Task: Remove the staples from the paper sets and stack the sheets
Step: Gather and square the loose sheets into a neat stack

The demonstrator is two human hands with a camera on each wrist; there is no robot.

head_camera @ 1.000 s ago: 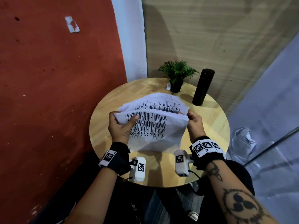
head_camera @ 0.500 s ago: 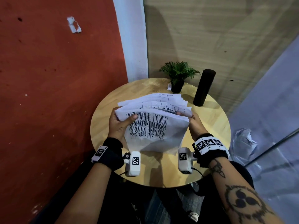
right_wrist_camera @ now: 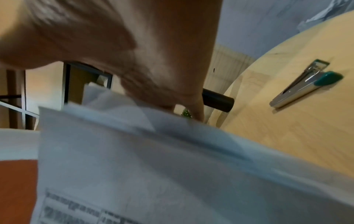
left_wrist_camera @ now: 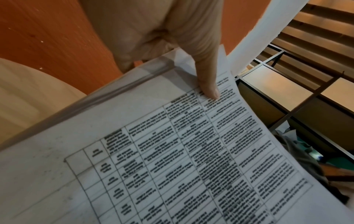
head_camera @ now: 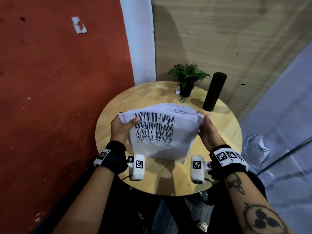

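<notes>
A bundle of white printed sheets point(head_camera: 160, 130) with black tables is held up over the round wooden table point(head_camera: 224, 129), its lower edge near the tabletop. My left hand point(head_camera: 120, 127) grips its left edge, thumb on the top sheet point(left_wrist_camera: 191, 151). My right hand point(head_camera: 208, 130) holds the right edge, fingers behind the sheets point(right_wrist_camera: 134, 159). The sheets fan apart at the top. A metal staple remover with a teal handle point(right_wrist_camera: 306, 84) lies on the table, seen only in the right wrist view.
A small potted plant point(head_camera: 187, 80) and a tall black bottle point(head_camera: 214, 91) stand at the table's far side. A small metal bit point(head_camera: 181, 101) lies near the pot. A red wall is on the left, a crumpled plastic bag point(head_camera: 255, 147) on the floor at right.
Both hands have drawn the fanned sheets closer together and tipped the bundle more upright; the gap between front and back sheets has narrowed.
</notes>
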